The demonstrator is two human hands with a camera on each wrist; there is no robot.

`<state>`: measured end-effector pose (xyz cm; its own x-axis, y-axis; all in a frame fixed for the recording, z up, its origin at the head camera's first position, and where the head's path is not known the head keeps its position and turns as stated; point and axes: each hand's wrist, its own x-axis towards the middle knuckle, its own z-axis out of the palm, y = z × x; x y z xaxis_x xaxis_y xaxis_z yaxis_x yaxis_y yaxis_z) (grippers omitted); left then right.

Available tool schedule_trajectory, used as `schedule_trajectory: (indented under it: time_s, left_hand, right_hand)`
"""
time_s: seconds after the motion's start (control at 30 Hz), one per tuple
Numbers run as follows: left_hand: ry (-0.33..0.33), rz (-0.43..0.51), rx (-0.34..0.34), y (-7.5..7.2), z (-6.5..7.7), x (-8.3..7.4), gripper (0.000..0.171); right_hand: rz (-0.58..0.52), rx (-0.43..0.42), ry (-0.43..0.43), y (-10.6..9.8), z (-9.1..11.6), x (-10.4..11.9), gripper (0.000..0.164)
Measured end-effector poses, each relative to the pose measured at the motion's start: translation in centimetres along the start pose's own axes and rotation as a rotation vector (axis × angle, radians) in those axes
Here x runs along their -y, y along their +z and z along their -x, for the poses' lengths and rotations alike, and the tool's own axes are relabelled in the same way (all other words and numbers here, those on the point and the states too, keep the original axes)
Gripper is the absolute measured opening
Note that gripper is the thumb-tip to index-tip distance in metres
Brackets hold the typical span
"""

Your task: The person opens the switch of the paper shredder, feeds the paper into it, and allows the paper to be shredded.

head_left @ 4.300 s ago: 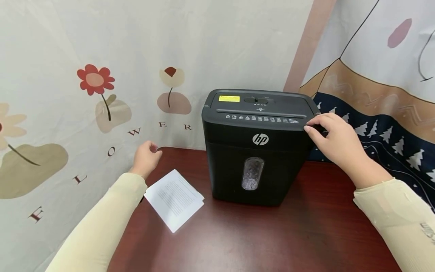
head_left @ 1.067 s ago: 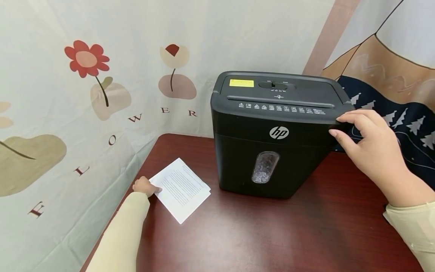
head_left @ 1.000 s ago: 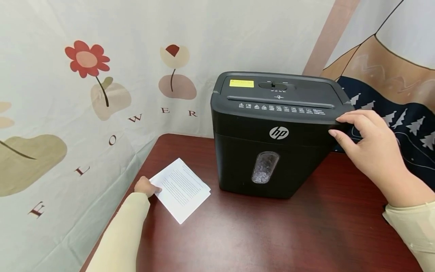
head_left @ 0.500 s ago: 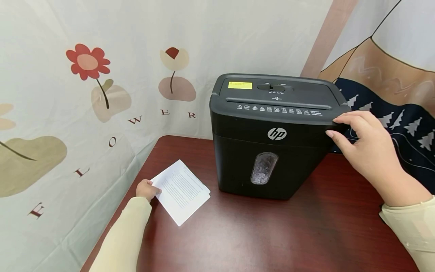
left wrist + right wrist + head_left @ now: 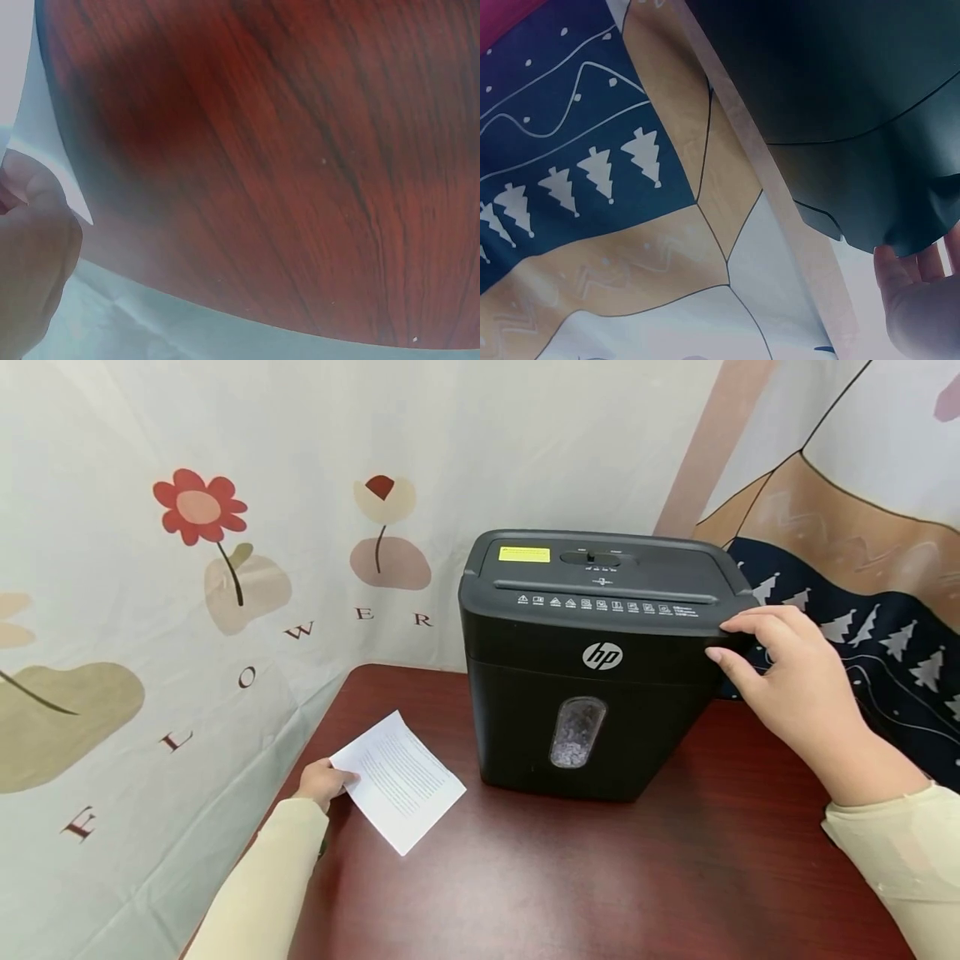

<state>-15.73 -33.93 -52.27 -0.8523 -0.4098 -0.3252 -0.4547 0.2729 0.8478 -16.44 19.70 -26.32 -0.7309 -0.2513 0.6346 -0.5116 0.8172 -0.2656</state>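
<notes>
My left hand (image 5: 322, 781) pinches the left corner of the printed paper (image 5: 401, 793), thumb on top, by the table's left edge. In the left wrist view the paper (image 5: 56, 142) shows pale layers above the hand (image 5: 37, 247), with a shadow on the wood. A black HP paper shredder (image 5: 525, 718) stands upright at the back, with paper scraps behind its window. My right hand (image 5: 795, 685) rests on the shredder's top right corner, thumb at the front face. In the right wrist view the right hand's fingertips (image 5: 885, 259) touch the rim of the shredder (image 5: 855, 105).
The reddish-brown wooden table (image 5: 525, 885) ends at a rounded corner at the back left. Behind it hangs a pale curtain (image 5: 300, 427) printed with flowers. A dark blue tree-patterned cloth (image 5: 877, 643) is close at the right, beside the shredder.
My left hand has come down to the paper's left corner and gripped it; the paper has shifted slightly and its edges now line up. My right hand stays at the shredder's corner. The view has shifted.
</notes>
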Motion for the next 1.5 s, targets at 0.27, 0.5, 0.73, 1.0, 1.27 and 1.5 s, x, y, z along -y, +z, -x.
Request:
schedule_trajectory:
  time_s: [0.27,0.5,0.73,1.0,1.27,1.5]
  left_hand:
    - [0.047,0.013,0.007,-0.2,1.2,-0.8,0.045]
    - [0.092,0.032,0.029,-0.3,2.4,-1.8,0.048]
    - [0.091,-0.011,0.017,-0.4,3.9,-2.8,0.046]
    - [0.134,0.048,0.021,-0.6,5.4,-4.1,0.048]
    - [0.194,0.117,0.042,-0.9,7.5,-5.9,0.046]
    - [0.22,0.227,0.045,-1.7,9.1,-6.9,0.047]
  right_hand:
    - [0.002,0.03,0.016,-0.3,0.0,0.2,0.031]
    - [-0.007,0.033,0.007,-0.3,-0.1,0.4,0.03]
    - [-0.009,0.037,0.006,-0.2,0.0,0.5,0.029]
    - [-0.009,0.045,0.027,-0.4,0.0,0.5,0.029]
    - [-0.021,0.047,0.026,-0.2,0.0,0.3,0.029]
    - [-0.018,0.037,0.019,-0.4,0.0,0.3,0.029]
